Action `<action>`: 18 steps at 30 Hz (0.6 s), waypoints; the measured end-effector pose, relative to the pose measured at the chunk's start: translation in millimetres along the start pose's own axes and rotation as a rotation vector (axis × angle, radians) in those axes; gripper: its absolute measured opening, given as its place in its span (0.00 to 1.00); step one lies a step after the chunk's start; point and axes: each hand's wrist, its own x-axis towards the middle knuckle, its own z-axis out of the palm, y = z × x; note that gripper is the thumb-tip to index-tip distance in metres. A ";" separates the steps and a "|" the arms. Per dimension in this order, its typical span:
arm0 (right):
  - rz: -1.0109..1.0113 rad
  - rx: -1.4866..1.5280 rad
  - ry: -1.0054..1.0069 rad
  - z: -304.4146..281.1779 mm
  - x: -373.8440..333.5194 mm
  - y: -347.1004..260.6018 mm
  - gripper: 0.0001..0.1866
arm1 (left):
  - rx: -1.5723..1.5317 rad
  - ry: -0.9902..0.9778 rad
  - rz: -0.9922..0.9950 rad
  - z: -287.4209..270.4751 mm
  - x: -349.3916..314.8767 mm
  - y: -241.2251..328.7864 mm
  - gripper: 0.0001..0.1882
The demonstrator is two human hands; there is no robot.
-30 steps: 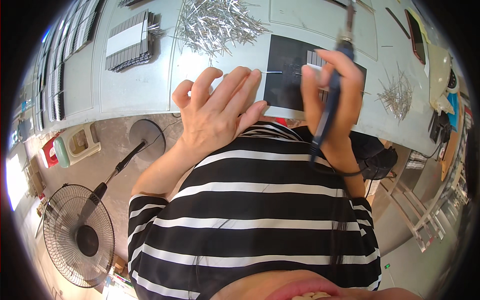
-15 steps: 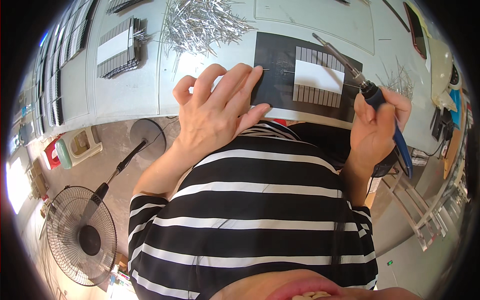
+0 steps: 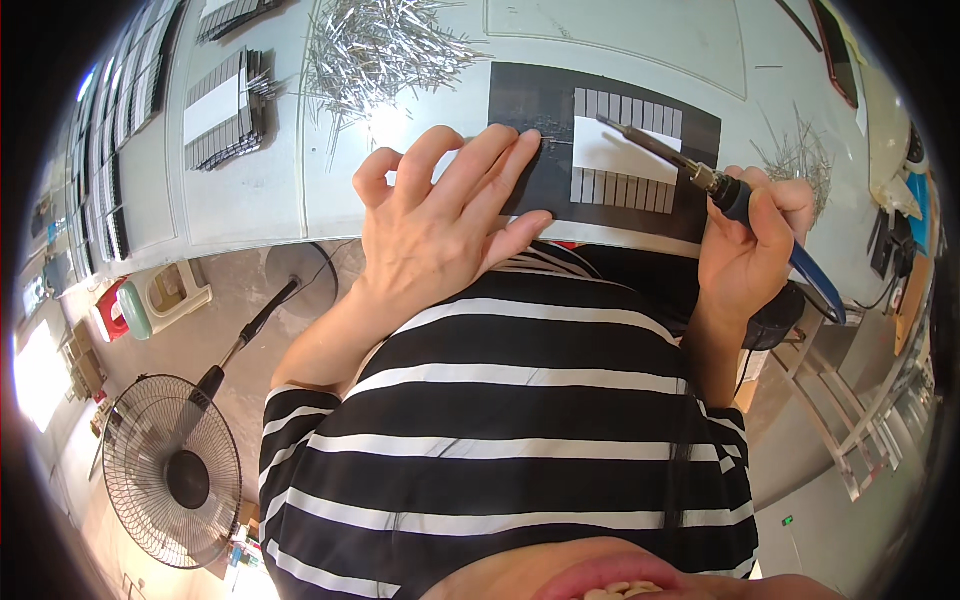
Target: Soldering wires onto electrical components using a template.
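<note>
Judging by how things lie, the step in hand is a pause between two touches of the soldering iron (image 3: pixel 735 200), with the work lying on the black mat (image 3: pixel 525 95) right of the upper middle of the frame. The slatted grey panel with a white band (image 3: pixel 592 152) rests flat on that mat, and the iron's metal tip slants across it, pointing to the upper left; whether it touches or hovers cannot be told. The next move would seem to call for a steady tip brought to the spot just beside the left fingertips, where small silvery bits (image 3: pixel 548 140) show on the mat. As for the grip, the right hand (image 3: pixel 752 238), right of the frame's middle, is closed around the iron's dark handle. The left hand (image 3: pixel 435 215), left of the frame's middle, is spread wide, thumb well apart from the fingers, index and middle fingertips set down on the mat's left part; whether they press a thin strip beneath them is hidden
</note>
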 end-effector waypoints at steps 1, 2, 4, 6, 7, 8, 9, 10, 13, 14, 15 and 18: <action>0.003 -0.042 0.015 0.3 0.0 0.6 0.07 | -0.016 0.042 0.001 1.7 -0.4 -0.1 0.26; 0.006 -0.083 0.029 0.9 0.1 1.3 0.09 | -0.017 0.040 0.001 1.9 -0.2 0.0 0.26; -0.040 -0.130 0.033 7.5 2.1 2.6 0.09 | -0.007 0.040 0.009 2.4 0.5 0.0 0.26; -0.086 -0.178 0.037 8.4 3.5 4.1 0.09 | 0.000 0.038 0.015 3.1 0.9 -0.2 0.26; -0.079 -0.165 0.031 6.8 3.7 4.6 0.09 | 0.011 0.036 0.021 2.8 0.9 -0.2 0.26; -0.072 -0.152 0.024 6.0 4.0 4.9 0.08 | 0.010 0.036 0.019 2.3 1.0 -0.4 0.26; -0.071 -0.153 0.023 6.6 4.3 4.4 0.08 | 0.013 0.032 0.021 1.9 1.2 -0.5 0.26; -0.074 -0.171 0.016 7.3 4.3 3.5 0.08 | 0.016 0.030 0.023 1.7 1.2 -0.5 0.26; -0.081 -0.194 0.010 9.1 4.2 3.1 0.08 | 0.007 0.037 0.022 2.7 0.5 0.0 0.26; -0.084 -0.196 0.012 9.4 4.4 3.4 0.09 | 0.007 0.036 0.020 2.8 0.4 0.1 0.26; -0.083 -0.197 0.012 9.3 4.7 3.5 0.09 | 0.005 0.037 0.021 2.7 0.4 0.2 0.26; -0.097 -0.118 -0.010 9.3 6.2 3.3 0.06 | 0.026 0.009 0.029 0.1 1.9 -0.7 0.27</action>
